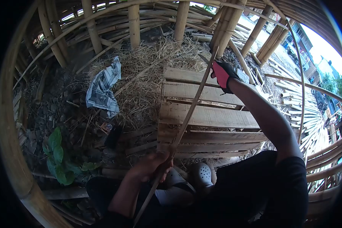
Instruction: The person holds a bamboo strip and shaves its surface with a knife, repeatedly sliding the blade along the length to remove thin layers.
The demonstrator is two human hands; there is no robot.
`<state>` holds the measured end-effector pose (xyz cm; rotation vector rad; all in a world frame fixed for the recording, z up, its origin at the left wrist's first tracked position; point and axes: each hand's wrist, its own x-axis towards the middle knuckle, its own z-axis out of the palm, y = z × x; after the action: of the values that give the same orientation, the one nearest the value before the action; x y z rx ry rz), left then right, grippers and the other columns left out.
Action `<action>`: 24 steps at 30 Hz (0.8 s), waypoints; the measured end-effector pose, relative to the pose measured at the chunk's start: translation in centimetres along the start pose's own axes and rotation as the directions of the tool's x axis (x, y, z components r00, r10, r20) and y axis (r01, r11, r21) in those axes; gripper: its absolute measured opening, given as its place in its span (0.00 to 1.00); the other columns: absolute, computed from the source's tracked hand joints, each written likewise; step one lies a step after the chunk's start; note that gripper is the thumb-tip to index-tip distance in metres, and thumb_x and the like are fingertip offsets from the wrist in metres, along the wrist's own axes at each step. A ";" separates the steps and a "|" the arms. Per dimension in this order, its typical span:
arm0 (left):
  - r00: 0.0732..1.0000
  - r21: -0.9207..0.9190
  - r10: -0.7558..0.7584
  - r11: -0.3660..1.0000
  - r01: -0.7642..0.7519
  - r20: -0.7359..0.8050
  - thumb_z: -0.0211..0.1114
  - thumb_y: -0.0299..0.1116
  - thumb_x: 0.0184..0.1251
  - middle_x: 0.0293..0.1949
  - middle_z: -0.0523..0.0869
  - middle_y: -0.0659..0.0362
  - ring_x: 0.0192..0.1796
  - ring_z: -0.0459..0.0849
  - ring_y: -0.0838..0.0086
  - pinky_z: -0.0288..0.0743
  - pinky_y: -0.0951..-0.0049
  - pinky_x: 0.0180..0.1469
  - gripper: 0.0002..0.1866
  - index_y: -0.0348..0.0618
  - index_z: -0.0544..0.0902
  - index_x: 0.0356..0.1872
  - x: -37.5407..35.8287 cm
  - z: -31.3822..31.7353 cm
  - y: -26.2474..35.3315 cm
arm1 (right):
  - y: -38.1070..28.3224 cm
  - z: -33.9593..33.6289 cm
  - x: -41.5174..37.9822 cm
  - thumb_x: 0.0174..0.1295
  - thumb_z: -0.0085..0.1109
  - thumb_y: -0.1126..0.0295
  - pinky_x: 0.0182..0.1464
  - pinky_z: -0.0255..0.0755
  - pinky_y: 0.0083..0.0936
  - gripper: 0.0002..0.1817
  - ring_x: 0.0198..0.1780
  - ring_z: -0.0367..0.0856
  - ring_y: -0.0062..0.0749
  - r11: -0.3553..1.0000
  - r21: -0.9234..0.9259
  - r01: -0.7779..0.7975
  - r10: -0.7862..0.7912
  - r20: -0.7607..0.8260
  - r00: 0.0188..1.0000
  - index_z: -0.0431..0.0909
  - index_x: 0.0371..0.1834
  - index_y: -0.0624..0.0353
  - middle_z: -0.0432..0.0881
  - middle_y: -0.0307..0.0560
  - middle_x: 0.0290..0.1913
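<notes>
A long thin bamboo strip (190,114) runs diagonally from the lower middle up to the upper right. My left hand (152,167), bare, grips its lower part just above my knees. My right hand (222,75), in a red and black glove, is stretched out and closed around the strip's upper part, near the bamboo poles. The strip crosses over a wooden slat pallet (209,117) that lies in front of me.
Grey clogs (200,175) are on my feet below the pallet. Straw (144,64) and a crumpled newspaper (102,89) lie behind it. Bamboo poles (133,24) frame the space, split bamboo is piled at right (319,125), and a green plant (57,152) grows at left.
</notes>
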<state>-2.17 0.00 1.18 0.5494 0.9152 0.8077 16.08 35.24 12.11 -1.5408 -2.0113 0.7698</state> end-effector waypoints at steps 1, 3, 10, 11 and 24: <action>0.998 -0.012 0.046 0.999 -0.046 -0.052 0.51 0.59 0.76 0.23 0.78 0.59 0.19 0.79 0.74 0.74 0.72 0.21 0.28 0.38 0.78 0.40 0.3 0.2 -0.7 | -0.5 -0.6 -0.6 0.67 0.48 0.37 0.28 0.67 0.29 0.30 0.23 0.77 0.26 0.997 -0.072 -0.033 0.033 0.004 0.999 0.85 0.32 0.54 0.85 0.42 0.27; 0.990 -0.021 0.091 0.995 -0.094 -0.104 0.51 0.58 0.77 0.22 0.76 0.60 0.15 0.75 0.77 0.69 0.74 0.17 0.27 0.39 0.77 0.38 0.4 0.9 -1.7 | -1.5 -1.0 -2.2 0.68 0.38 0.33 0.40 0.72 0.35 0.38 0.31 0.84 0.40 0.941 -0.336 -0.036 0.043 0.012 0.999 0.86 0.28 0.55 0.85 0.47 0.26; 0.969 -0.205 0.132 0.963 -0.175 -0.210 0.51 0.54 0.78 0.18 0.70 0.67 0.11 0.61 0.85 0.53 0.82 0.13 0.20 0.46 0.74 0.42 -0.9 3.6 -0.6 | -2.3 1.5 -4.8 0.70 0.29 0.34 0.50 0.73 0.43 0.41 0.40 0.85 0.57 0.826 -0.553 0.110 -0.088 0.065 0.994 0.86 0.31 0.58 0.85 0.61 0.32; 0.966 -0.217 0.143 0.957 -0.191 -0.217 0.50 0.54 0.78 0.19 0.70 0.68 0.12 0.61 0.86 0.53 0.84 0.13 0.19 0.47 0.74 0.43 -0.9 3.6 -0.5 | -2.4 1.8 -5.3 0.70 0.29 0.34 0.50 0.73 0.43 0.41 0.40 0.85 0.57 0.826 -0.553 0.111 -0.090 0.065 0.994 0.86 0.31 0.58 0.85 0.61 0.32; 0.946 -0.210 0.117 0.960 -0.185 -0.301 0.53 0.51 0.78 0.22 0.72 0.67 0.16 0.64 0.88 0.53 0.86 0.12 0.18 0.45 0.74 0.43 -1.1 4.0 -0.1 | -4.0 3.6 -10.1 0.73 0.26 0.42 0.56 0.73 0.45 0.39 0.47 0.84 0.56 0.772 -0.606 0.191 -0.055 0.236 0.970 0.85 0.35 0.60 0.86 0.57 0.39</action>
<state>0.88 -1.33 3.66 0.3005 1.0315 1.1417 13.34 24.17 11.84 -1.6860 -2.6808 0.1959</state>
